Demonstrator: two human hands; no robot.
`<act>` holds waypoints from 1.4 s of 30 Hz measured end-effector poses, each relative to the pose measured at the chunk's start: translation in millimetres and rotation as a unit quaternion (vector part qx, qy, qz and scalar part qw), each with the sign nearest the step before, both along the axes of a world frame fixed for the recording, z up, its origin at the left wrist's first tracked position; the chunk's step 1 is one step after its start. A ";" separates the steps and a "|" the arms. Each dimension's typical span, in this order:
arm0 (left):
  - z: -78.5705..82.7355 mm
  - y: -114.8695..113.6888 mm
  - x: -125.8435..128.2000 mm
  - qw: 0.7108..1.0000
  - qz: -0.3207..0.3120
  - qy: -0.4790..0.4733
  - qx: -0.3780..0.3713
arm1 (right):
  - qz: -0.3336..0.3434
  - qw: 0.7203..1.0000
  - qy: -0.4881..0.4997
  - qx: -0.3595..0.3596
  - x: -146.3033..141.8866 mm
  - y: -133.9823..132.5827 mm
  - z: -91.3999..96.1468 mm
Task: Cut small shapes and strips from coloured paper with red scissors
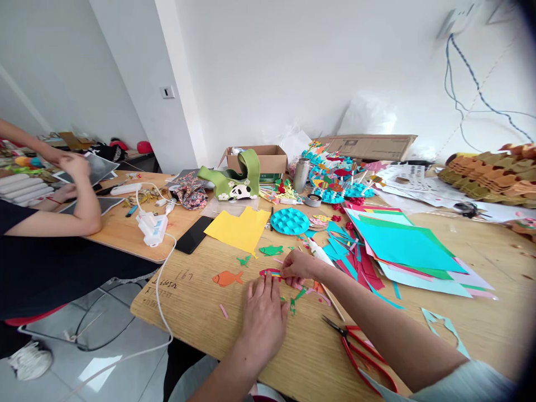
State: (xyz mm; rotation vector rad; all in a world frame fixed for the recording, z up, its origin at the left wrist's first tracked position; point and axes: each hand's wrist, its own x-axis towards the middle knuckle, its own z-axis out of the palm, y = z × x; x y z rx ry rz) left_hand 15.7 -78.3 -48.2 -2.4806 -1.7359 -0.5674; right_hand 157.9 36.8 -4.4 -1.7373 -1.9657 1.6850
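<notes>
A red paper fish (268, 272) with coloured stripes lies on the table, partly covered by my fingers. My left hand (263, 307) rests flat, its stretched fingertips holding down the lower edge of the fish. At its right end, my right hand (299, 265) has its fingers pinched together; what is between them is hidden. An orange paper fish (226, 278) and a green paper fish (271, 250) lie close by. Red-handled scissors (355, 352) lie partly open under my right forearm. A white glue bottle (320, 252) is behind my right wrist.
Yellow paper (238, 226), a black phone (195, 234) and a blue scalloped disc (290, 221) lie farther back. Stacked coloured sheets (414, 245) are at right. A white cable (159, 296) crosses the table's left edge. A co-worker's arm (62, 220) is at far left.
</notes>
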 end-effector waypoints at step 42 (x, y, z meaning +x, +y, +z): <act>5.0 4.0 9.1 0.998 0.030 0.019 -0.058 | 0.007 0.996 -0.094 0.005 -12.5 -2.2 15.9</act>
